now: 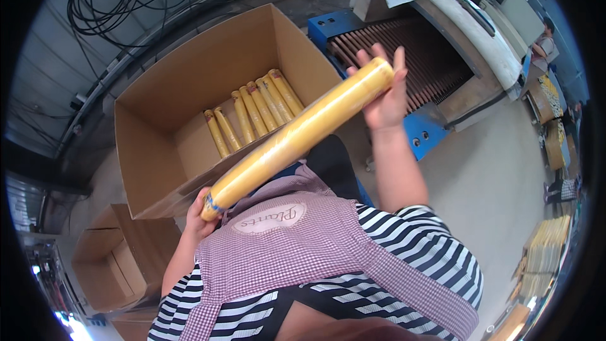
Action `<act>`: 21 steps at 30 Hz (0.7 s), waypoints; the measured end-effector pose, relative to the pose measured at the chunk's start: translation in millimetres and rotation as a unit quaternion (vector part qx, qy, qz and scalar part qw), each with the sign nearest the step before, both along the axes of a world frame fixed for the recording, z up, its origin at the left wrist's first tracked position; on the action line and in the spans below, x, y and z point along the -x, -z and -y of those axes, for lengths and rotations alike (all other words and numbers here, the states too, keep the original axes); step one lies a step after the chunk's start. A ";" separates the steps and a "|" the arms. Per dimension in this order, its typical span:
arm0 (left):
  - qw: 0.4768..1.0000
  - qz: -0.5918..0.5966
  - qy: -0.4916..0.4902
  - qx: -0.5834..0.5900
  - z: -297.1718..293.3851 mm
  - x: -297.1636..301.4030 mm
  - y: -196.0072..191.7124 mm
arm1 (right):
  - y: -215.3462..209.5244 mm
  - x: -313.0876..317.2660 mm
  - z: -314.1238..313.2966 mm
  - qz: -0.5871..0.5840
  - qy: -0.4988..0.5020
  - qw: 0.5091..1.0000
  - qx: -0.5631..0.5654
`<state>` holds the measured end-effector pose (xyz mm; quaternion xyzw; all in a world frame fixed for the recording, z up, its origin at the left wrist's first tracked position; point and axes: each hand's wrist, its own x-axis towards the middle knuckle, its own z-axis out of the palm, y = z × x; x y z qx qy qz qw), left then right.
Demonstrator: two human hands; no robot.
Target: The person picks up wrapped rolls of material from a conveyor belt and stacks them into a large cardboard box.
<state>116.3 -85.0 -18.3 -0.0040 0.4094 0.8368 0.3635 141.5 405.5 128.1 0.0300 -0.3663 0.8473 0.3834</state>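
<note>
A long yellow roll (297,136) in clear shiny wrap slants across my front, over the near edge of a big cardboard box (196,50). My left hand (201,218) grips its lower left end, near a blue mark. At the upper right end, my right hand (386,104) holds it from behind and below, with the fingers spread and their tips showing past the roll. Inside the box, several similar yellow rolls (257,110) lie side by side, toward its right part. The held roll hides part of the box's near wall.
Right of the box stands a machine with a bed of dark rollers (404,50) and blue end plates (424,134). A smaller open carton (120,265) sits at lower left. Black cable (104,3) hangs in coils at upper left. Stacked yellowish pieces (544,256) and a person (543,44) are far right.
</note>
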 end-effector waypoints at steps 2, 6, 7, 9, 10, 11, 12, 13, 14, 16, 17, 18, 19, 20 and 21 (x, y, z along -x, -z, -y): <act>1.000 0.011 -0.009 0.012 51.0 -25.8 28.9 | -9.7 -0.6 -7.6 0.047 -0.116 0.984 -0.129; 0.983 0.132 -0.127 -0.033 75.8 -79.6 35.7 | 11.3 -2.3 20.1 0.112 -0.200 0.945 -0.233; 0.972 0.161 -0.157 -0.070 67.8 -89.2 28.6 | 16.6 -4.4 28.7 0.127 -0.210 0.943 -0.223; 0.966 0.116 -0.184 -0.136 58.7 -103.8 22.2 | 19.8 -2.7 43.5 0.149 -0.228 0.939 -0.209; 0.959 0.140 -0.212 -0.125 60.5 -110.1 20.8 | 19.6 -0.4 48.4 0.157 -0.226 0.939 -0.206; 0.950 0.163 -0.239 -0.113 64.2 -116.6 20.5 | 16.6 2.5 53.2 0.167 -0.227 0.939 -0.195; 0.949 0.168 -0.249 -0.095 63.6 -116.6 18.7 | 13.7 6.4 54.5 0.157 -0.227 0.941 -0.195; 0.947 0.160 -0.259 -0.101 61.9 -115.8 17.2 | 11.1 11.5 56.4 0.149 -0.225 0.943 -0.194; 0.945 0.153 -0.269 -0.107 57.7 -113.3 17.0 | 6.6 21.1 60.2 0.134 -0.195 0.951 -0.200; 0.924 0.182 -0.330 -0.067 28.7 -94.1 -4.3 | -13.0 48.2 83.2 0.086 -0.089 0.982 -0.145; 0.956 0.126 -0.253 -0.085 42.8 -80.7 18.5 | -29.8 64.6 104.3 0.084 -0.035 0.995 -0.046; 0.956 0.129 -0.240 -0.105 18.7 -66.9 -3.9 | -23.4 81.2 110.6 0.089 -0.099 0.991 -0.032; 0.973 0.081 -0.133 -0.171 16.3 -48.3 0.5 | -16.2 94.6 118.4 0.092 -0.166 0.982 -0.015; 0.968 0.054 -0.059 -0.240 9.2 -36.2 2.5 | -11.5 101.7 146.6 0.106 -0.182 0.976 -0.054; 0.936 0.198 -0.282 -0.076 -32.4 -24.3 -33.1 | -3.9 108.7 176.0 0.128 -0.184 0.970 -0.090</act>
